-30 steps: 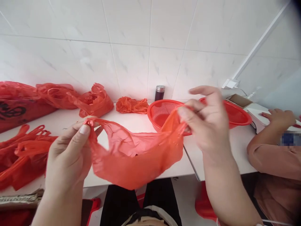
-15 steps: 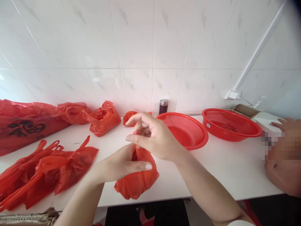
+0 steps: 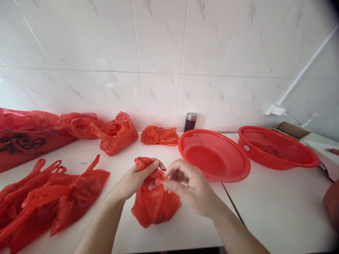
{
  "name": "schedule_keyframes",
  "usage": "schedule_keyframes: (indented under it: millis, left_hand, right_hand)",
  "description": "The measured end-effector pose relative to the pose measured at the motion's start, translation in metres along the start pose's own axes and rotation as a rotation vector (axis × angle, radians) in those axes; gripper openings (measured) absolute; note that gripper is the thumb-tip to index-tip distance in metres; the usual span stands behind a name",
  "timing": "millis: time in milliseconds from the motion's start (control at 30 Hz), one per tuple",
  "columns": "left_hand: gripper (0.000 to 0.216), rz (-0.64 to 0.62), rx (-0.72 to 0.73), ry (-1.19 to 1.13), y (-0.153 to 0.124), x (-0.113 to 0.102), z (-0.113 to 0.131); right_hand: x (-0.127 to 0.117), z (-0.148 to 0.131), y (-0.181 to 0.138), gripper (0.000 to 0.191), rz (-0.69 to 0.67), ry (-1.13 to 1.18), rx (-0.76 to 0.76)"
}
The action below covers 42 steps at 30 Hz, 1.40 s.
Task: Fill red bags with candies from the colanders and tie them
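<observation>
A filled red plastic bag is in front of me at the near side of the white table. My left hand is closed around its gathered neck, with a loop of plastic poking up above the thumb. At the other side of the neck, my right hand pinches a handle of the same bag between thumb and fingers. The bag's contents are hidden by the red plastic. Several tied red bags lie to the left of my left forearm.
Along the wall stand a large red bag with black writing, an open red bag, a crumpled red bag and a dark flask. Two red plastic baskets stand right. Part of another person shows at the right edge.
My hands have moved apart, and the bag's neck now shows between them. The left hand has shifted up to the neck. The view has turned slightly right; the other person's arm has drawn back.
</observation>
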State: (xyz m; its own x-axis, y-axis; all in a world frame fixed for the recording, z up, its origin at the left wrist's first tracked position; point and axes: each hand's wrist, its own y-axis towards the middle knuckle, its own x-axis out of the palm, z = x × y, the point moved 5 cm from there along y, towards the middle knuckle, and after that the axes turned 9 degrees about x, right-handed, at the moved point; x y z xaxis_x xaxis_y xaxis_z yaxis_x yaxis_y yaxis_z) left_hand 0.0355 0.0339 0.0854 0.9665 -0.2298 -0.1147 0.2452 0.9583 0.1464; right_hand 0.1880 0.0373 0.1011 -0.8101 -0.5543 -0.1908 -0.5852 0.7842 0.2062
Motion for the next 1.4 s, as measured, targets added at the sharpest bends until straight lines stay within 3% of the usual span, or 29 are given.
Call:
schedule_keyframes:
  millis: [67,200,267,367,467,633,700,833,900,1000,1067,1167,1267,1400]
  left_hand:
    - [0.030,-0.090,0.057,0.071,0.001,-0.002,0.003]
    - [0.016,-0.252,0.070,0.188,0.003,-0.003,-0.001]
    - [0.013,-0.260,0.110,0.216,0.005,-0.005,-0.007]
    - [0.018,-0.107,0.175,0.362,0.010,-0.013,-0.019]
    - [0.024,0.065,0.281,0.522,0.012,-0.016,-0.028]
    - [0.031,0.212,0.471,0.489,0.002,-0.008,-0.029]
    - [0.037,0.172,0.420,0.468,-0.005,-0.003,-0.035]
    - [0.037,0.112,0.177,0.395,-0.029,-0.001,-0.058]
    - [0.034,0.211,0.077,0.373,-0.044,-0.011,-0.071]
    - [0.030,0.426,-0.013,0.372,-0.068,-0.033,-0.091]
    - [0.030,0.497,-0.057,0.376,-0.080,-0.041,-0.106]
    - [0.036,0.614,-0.062,0.386,-0.087,-0.038,-0.123]
    - [0.036,0.746,0.034,0.433,-0.077,-0.023,-0.127]
    - [0.033,0.636,0.047,0.542,-0.046,-0.004,-0.130]
  right_hand:
    - [0.004,-0.001,0.001,0.011,-0.058,-0.011,-0.015]
    - [-0.004,0.019,0.022,0.024,0.113,-0.040,0.006]
    - [0.000,0.036,0.031,0.032,0.101,-0.091,0.086]
    - [0.009,0.053,0.034,0.034,0.115,-0.138,0.139]
    - [0.016,0.058,0.030,0.032,0.117,-0.045,0.140]
    - [0.019,0.071,0.018,0.020,-0.014,0.114,0.266]
    - [0.013,0.074,0.010,0.030,0.016,0.085,0.279]
    - [-0.001,0.079,-0.007,0.037,0.075,0.130,0.234]
    - [-0.009,0.094,-0.014,0.036,0.117,0.265,0.258]
    - [-0.022,0.137,-0.023,0.035,0.301,0.472,0.362]
    - [-0.027,0.165,-0.028,0.037,0.416,0.516,0.435]
    - [-0.028,0.184,-0.031,0.042,0.528,0.356,0.454]
    - [-0.020,0.174,-0.026,0.041,0.598,0.050,0.382]
    - [0.006,0.158,-0.013,0.035,0.555,-0.299,0.297]
